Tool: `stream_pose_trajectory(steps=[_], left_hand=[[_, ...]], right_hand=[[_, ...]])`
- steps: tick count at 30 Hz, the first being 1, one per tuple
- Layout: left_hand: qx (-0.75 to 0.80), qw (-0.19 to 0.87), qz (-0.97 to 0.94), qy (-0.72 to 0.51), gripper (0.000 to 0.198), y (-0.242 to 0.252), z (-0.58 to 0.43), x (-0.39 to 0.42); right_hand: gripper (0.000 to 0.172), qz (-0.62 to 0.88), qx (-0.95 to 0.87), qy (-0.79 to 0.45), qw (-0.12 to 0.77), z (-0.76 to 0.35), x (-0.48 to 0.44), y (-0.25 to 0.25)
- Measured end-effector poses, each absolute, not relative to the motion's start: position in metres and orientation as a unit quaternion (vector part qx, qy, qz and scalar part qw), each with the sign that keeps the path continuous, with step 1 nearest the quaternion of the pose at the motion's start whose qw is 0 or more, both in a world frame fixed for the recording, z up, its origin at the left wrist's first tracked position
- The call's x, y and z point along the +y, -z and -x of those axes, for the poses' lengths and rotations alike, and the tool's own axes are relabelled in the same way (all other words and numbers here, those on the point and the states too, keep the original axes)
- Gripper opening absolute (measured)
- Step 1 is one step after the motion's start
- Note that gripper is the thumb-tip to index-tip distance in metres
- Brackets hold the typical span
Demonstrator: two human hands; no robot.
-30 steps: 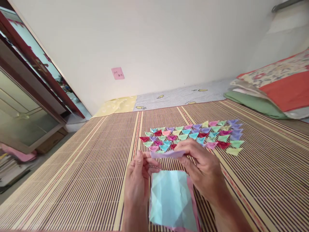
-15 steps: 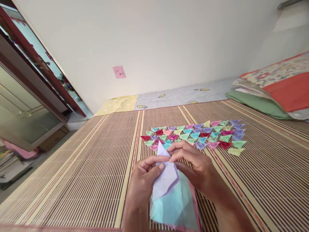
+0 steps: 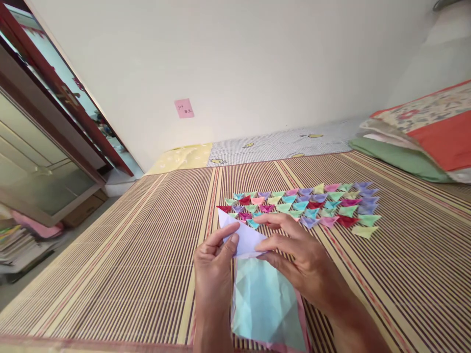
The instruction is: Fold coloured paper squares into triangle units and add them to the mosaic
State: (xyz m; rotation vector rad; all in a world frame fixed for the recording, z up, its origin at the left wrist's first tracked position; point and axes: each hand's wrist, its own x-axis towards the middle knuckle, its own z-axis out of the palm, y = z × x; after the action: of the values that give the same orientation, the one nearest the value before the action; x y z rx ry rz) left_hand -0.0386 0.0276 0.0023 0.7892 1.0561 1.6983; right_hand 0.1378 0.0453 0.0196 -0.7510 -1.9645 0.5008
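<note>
Left hand [image 3: 215,260] and right hand [image 3: 301,262] both pinch the lilac paper [image 3: 243,236], half-folded into a triangle, over the blue sheet [image 3: 265,304]. Next likely needs corners matched, crease pressed.

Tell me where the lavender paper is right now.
Low centre in the head view, the lavender paper is held between left hand and right hand, over the light blue sheet, just short of the folded triangles.
</note>
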Motion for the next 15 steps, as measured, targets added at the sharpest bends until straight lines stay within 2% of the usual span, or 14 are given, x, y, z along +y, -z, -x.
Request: stream_pose_trajectory(steps=[2, 7, 15], left_hand=[[0.434, 0.459, -0.341, -0.697, 0.019, -0.002, 0.039, 0.026], [0.415, 0.456, -0.364, -0.698, 0.017, -0.007, 0.034, 0.022], [0.414, 0.470, -0.327, -0.708, 0.026, -0.008, 0.023, 0.021]], right_hand=[[0.010, 0.316, -0.788, -0.199, 0.489, -0.133, 0.045, -0.020], [0.017, 0.349, -0.740, -0.177, 0.547, -0.123, 0.044, -0.020], [0.021, 0.372, -0.719, -0.192, 0.555, -0.117, 0.043, -0.019]])
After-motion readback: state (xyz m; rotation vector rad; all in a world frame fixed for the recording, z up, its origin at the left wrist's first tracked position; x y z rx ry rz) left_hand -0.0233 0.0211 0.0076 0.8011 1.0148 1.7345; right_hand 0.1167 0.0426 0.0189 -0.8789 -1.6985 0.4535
